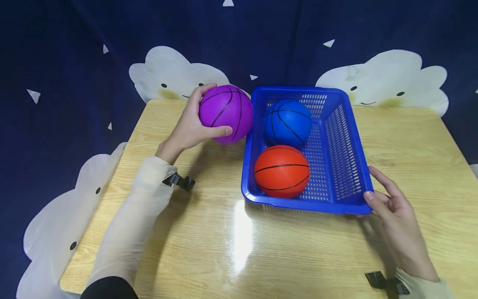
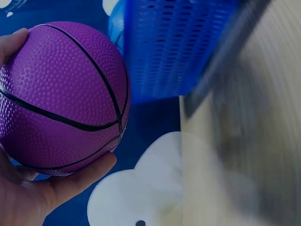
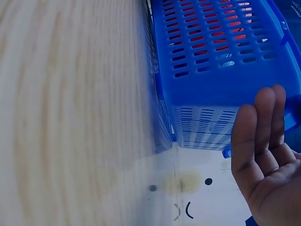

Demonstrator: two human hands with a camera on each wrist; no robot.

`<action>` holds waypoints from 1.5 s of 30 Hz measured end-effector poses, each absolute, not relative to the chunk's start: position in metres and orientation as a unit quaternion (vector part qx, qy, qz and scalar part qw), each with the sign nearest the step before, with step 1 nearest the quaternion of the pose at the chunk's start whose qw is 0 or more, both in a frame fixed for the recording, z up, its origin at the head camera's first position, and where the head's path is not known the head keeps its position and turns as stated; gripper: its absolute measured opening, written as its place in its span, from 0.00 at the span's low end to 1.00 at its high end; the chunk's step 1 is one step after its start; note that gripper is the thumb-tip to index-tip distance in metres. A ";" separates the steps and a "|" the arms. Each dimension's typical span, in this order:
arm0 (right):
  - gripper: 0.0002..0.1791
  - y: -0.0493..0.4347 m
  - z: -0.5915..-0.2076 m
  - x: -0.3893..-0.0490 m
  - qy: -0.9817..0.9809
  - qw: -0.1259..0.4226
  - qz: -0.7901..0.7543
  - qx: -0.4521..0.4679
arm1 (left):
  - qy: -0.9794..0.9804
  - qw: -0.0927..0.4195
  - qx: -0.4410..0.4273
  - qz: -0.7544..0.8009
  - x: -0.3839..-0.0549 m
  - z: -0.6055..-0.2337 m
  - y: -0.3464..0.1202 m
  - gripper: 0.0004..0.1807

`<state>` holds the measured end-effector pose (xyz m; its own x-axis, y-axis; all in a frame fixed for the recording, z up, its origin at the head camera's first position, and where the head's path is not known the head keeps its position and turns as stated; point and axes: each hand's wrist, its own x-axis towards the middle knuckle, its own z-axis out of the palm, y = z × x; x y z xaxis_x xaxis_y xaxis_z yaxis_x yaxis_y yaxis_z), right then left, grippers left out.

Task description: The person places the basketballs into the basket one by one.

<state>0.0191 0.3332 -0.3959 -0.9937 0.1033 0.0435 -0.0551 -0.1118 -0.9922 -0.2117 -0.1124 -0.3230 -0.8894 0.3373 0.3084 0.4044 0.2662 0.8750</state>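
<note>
A purple toy basketball (image 1: 226,114) is held up in my left hand (image 1: 192,124), its thumb across the near side and the fingers around the far side. The ball is beside the left rim of a blue plastic basket (image 1: 351,145); whether they touch I cannot tell. Inside the basket's left half are a blue basketball (image 1: 287,123) and, nearer me, an orange-red basketball (image 1: 281,171). My right hand (image 1: 399,220) holds the basket's near right corner, thumb on the rim. In the right wrist view, its fingers (image 3: 265,127) lie along the outside of the basket.
The basket stands on a light wooden table (image 1: 298,257). Behind the table hangs a dark blue curtain (image 1: 276,41) with white clouds and triangles. A black strap device (image 1: 179,181) is on the left wrist, another (image 1: 386,282) on the right.
</note>
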 end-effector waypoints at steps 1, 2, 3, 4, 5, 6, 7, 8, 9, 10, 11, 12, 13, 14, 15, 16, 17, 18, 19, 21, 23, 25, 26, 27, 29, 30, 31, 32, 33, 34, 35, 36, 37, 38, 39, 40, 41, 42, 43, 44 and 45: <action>0.33 0.333 -0.396 0.019 -0.663 0.053 0.746 -0.017 | -0.792 0.031 -0.237 -0.561 -0.212 -0.320 -0.111 0.58; 0.33 0.332 -0.396 0.019 -0.662 0.054 0.747 -0.015 | -0.789 0.032 -0.243 -0.564 -0.213 -0.318 -0.109 0.58; 0.32 0.332 -0.396 0.019 -0.661 0.054 0.748 -0.013 | -0.787 0.033 -0.247 -0.565 -0.214 -0.315 -0.107 0.58; 0.33 0.332 -0.395 0.019 -0.660 0.055 0.749 -0.010 | -0.785 0.034 -0.250 -0.565 -0.215 -0.313 -0.105 0.58; 0.33 0.331 -0.395 0.019 -0.657 0.055 0.752 -0.007 | -0.786 0.036 -0.254 -0.563 -0.215 -0.310 -0.103 0.58; 0.33 0.331 -0.395 0.018 -0.656 0.055 0.752 -0.004 | -0.786 0.036 -0.257 -0.561 -0.215 -0.307 -0.101 0.58; 0.33 0.331 -0.395 0.018 -0.656 0.056 0.753 -0.002 | -0.788 0.036 -0.260 -0.558 -0.216 -0.304 -0.098 0.59; 0.33 0.331 -0.395 0.018 -0.656 0.056 0.753 -0.001 | -0.789 0.036 -0.262 -0.554 -0.216 -0.302 -0.095 0.59; 0.33 0.331 -0.395 0.018 -0.656 0.057 0.753 0.000 | -0.791 0.035 -0.264 -0.551 -0.217 -0.299 -0.092 0.59; 0.33 0.331 -0.395 0.018 -0.654 0.057 0.754 0.000 | -0.791 0.032 -0.266 -0.549 -0.218 -0.296 -0.089 0.59; 0.33 0.331 -0.394 0.018 -0.654 0.057 0.755 -0.001 | -0.791 0.029 -0.269 -0.549 -0.218 -0.294 -0.086 0.59; 0.33 0.331 -0.394 0.018 -0.654 0.058 0.754 -0.001 | -0.789 0.025 -0.272 -0.550 -0.219 -0.292 -0.082 0.59; 0.33 0.331 -0.394 0.018 -0.654 0.058 0.754 -0.002 | -0.787 0.020 -0.274 -0.552 -0.220 -0.291 -0.079 0.59; 0.33 0.331 -0.394 0.018 -0.654 0.058 0.754 -0.002 | -0.785 0.015 -0.277 -0.554 -0.220 -0.289 -0.075 0.59; 0.33 0.331 -0.394 0.018 -0.655 0.059 0.753 -0.002 | -0.784 0.010 -0.280 -0.554 -0.221 -0.288 -0.072 0.59; 0.33 0.331 -0.395 0.018 -0.655 0.059 0.753 -0.003 | -0.783 0.006 -0.285 -0.554 -0.221 -0.286 -0.069 0.59; 0.33 0.331 -0.395 0.018 -0.656 0.059 0.753 -0.003 | -0.783 0.004 -0.289 -0.551 -0.221 -0.284 -0.066 0.59; 0.33 0.331 -0.395 0.018 -0.656 0.060 0.752 -0.003 | -0.782 0.003 -0.295 -0.549 -0.221 -0.282 -0.062 0.59; 0.33 0.331 -0.395 0.018 -0.657 0.060 0.752 -0.003 | -0.783 0.003 -0.300 -0.545 -0.221 -0.280 -0.059 0.59; 0.33 0.332 -0.396 0.018 -0.660 0.061 0.749 -0.004 | -0.783 0.004 -0.311 -0.538 -0.221 -0.275 -0.052 0.60; 0.33 0.332 -0.396 0.018 -0.661 0.062 0.748 -0.003 | -0.783 0.005 -0.321 -0.532 -0.221 -0.270 -0.046 0.60; 0.33 0.332 -0.396 0.018 -0.664 0.064 0.745 -0.004 | -0.784 0.004 -0.331 -0.524 -0.221 -0.265 -0.038 0.61; 0.33 0.332 -0.396 0.018 -0.663 0.063 0.746 -0.004 | -0.784 0.002 -0.336 -0.521 -0.221 -0.263 -0.035 0.61; 0.33 0.332 -0.396 0.018 -0.664 0.064 0.745 -0.004 | -0.784 -0.001 -0.341 -0.518 -0.221 -0.261 -0.031 0.62; 0.33 0.332 -0.396 0.018 -0.664 0.063 0.745 -0.005 | -0.782 -0.006 -0.353 -0.513 -0.220 -0.258 -0.024 0.62; 0.33 0.332 -0.396 0.018 -0.664 0.063 0.745 -0.006 | -0.782 -0.009 -0.357 -0.510 -0.220 -0.256 -0.020 0.62; 0.33 0.332 -0.396 0.018 -0.665 0.063 0.745 -0.006 | -0.781 -0.012 -0.363 -0.507 -0.220 -0.254 -0.016 0.62; 0.33 0.333 -0.396 0.018 -0.664 0.062 0.745 -0.007 | -0.781 -0.015 -0.367 -0.505 -0.220 -0.253 -0.012 0.62; 0.33 0.333 -0.396 0.018 -0.666 0.062 0.744 -0.008 | -0.781 -0.017 -0.372 -0.501 -0.219 -0.252 -0.009 0.62; 0.33 0.333 -0.396 0.018 -0.665 0.061 0.744 -0.009 | -0.782 -0.019 -0.377 -0.496 -0.219 -0.250 -0.005 0.62; 0.33 0.333 -0.396 0.018 -0.666 0.060 0.744 -0.010 | -0.783 -0.021 -0.381 -0.491 -0.218 -0.249 -0.002 0.62; 0.33 0.333 -0.396 0.018 -0.666 0.059 0.744 -0.011 | -0.785 -0.022 -0.385 -0.485 -0.218 -0.247 0.002 0.63; 0.33 0.333 -0.396 0.018 -0.666 0.059 0.743 -0.011 | -0.787 -0.023 -0.390 -0.478 -0.217 -0.246 0.005 0.63; 0.33 0.333 -0.396 0.018 -0.667 0.058 0.743 -0.011 | -0.787 -0.024 -0.394 -0.474 -0.217 -0.244 0.009 0.63; 0.33 0.333 -0.396 0.018 -0.667 0.057 0.743 -0.011 | -0.787 -0.026 -0.399 -0.469 -0.216 -0.242 0.012 0.63; 0.33 0.333 -0.395 0.017 -0.668 0.057 0.742 -0.010 | -0.787 -0.029 -0.403 -0.466 -0.215 -0.240 0.015 0.64; 0.33 0.333 -0.395 0.017 -0.668 0.057 0.741 -0.010 | -0.788 -0.031 -0.406 -0.461 -0.214 -0.238 0.019 0.64; 0.33 0.333 -0.395 0.017 -0.668 0.057 0.742 -0.009 | -0.788 -0.034 -0.412 -0.456 -0.213 -0.237 0.023 0.64; 0.33 0.333 -0.395 0.017 -0.669 0.057 0.741 -0.009 | -0.789 -0.037 -0.417 -0.451 -0.212 -0.235 0.027 0.64; 0.33 0.333 -0.395 0.017 -0.670 0.057 0.740 -0.009 | -0.789 -0.041 -0.421 -0.445 -0.212 -0.234 0.031 0.64; 0.33 0.333 -0.395 0.017 -0.671 0.057 0.739 -0.009 | -0.791 -0.046 -0.425 -0.437 -0.211 -0.233 0.035 0.64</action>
